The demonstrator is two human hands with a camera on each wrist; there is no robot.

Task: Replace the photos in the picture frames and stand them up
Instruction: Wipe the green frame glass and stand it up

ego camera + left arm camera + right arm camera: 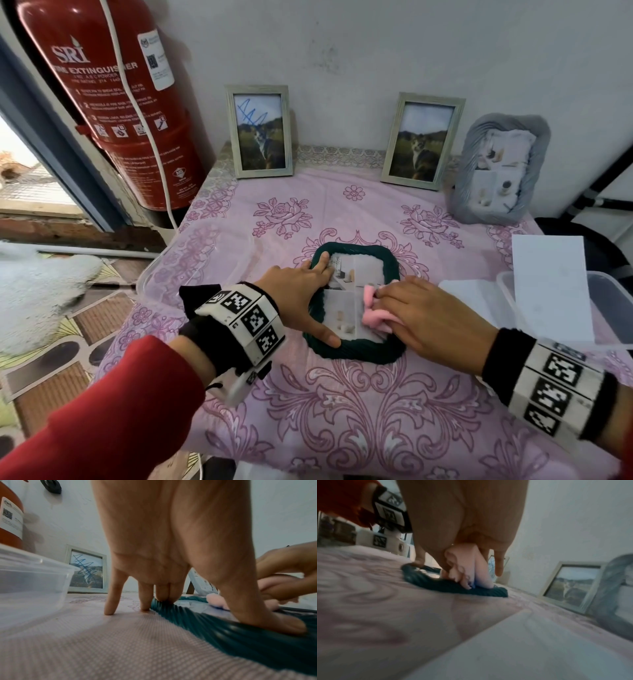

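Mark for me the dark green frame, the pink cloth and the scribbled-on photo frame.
dark green frame [359, 353], head view, on its ribbed bottom edge.
pink cloth [371, 313], head view, on the fold left of the right hand.
scribbled-on photo frame [259, 132], head view, on the middle of its photo.

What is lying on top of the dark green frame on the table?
On the dark green frame: the left hand presses its left rim, and the right hand holds a pink cloth on the glass. The cloth and hands cover part of the photo.
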